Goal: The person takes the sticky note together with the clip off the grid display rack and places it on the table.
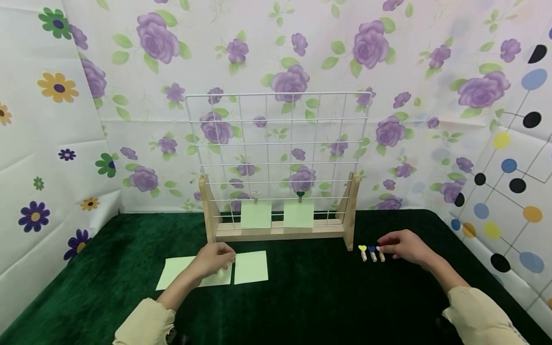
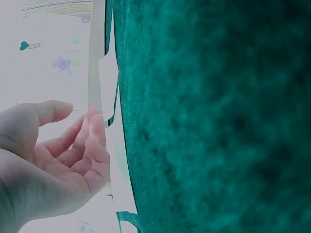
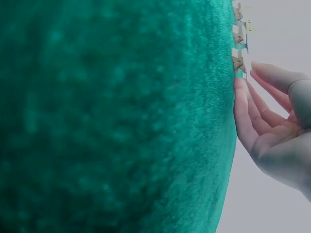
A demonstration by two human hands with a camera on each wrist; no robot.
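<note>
Neither hand has closed on anything. Left hand (image 1: 214,258) rests with relaxed, loosely bent fingers on the middle of three pale green paper squares lying in a row on the dark green cloth (image 1: 302,306). In the left wrist view the fingers (image 2: 92,141) lie slack with the thumb apart from them, fingertips at the edge of a sheet, gripping nothing. One paper square (image 1: 176,271) shows out to the left of that hand, the middle paper square (image 1: 217,278) peeks from beneath it, and another paper square (image 1: 251,267) lies just to its right.

Right hand (image 1: 403,247) sits well apart on the far right of the cloth, its fingers nearly straight and its fingertips touching the nearest of three small wooden clothespins. The right wrist view shows the fingers (image 3: 243,111) laid along the cloth, the tips meeting that clip, with no pinch visible. Touching the fingertips is the pink-topped clothespin (image 1: 381,254); just left of it lies the blue-topped clothespin (image 1: 373,253), then the yellow-topped clothespin (image 1: 363,252).

Beyond both hands, roughly between them, stands a white wire grid (image 1: 278,143) in a wooden stand (image 1: 280,232). Two more paper squares hang on the grid's lower wires: the left hanging square (image 1: 256,214) under a pale clip, and the right hanging square (image 1: 299,213) under a green heart clip (image 1: 300,194).
</note>
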